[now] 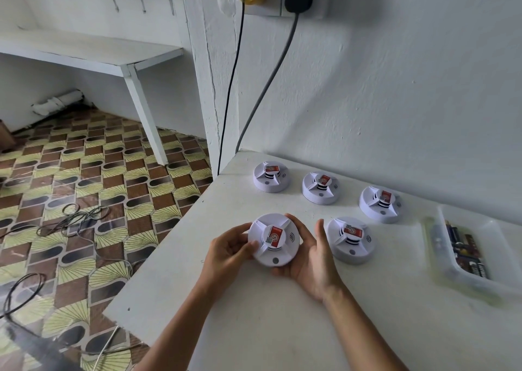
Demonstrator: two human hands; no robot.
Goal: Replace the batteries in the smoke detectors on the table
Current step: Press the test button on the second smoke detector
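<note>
Both hands, left hand [228, 247] and right hand [310, 260], cradle 1 white smoke detector [273, 240], fingers curled around its rim.

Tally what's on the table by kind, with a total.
Smoke detectors: 5, namely one held in both hands and four resting
Clear plastic tray of batteries: 1
Total: 6

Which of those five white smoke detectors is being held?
The front-left smoke detector, gripped between both hands; the other four lie untouched on the table.
</note>
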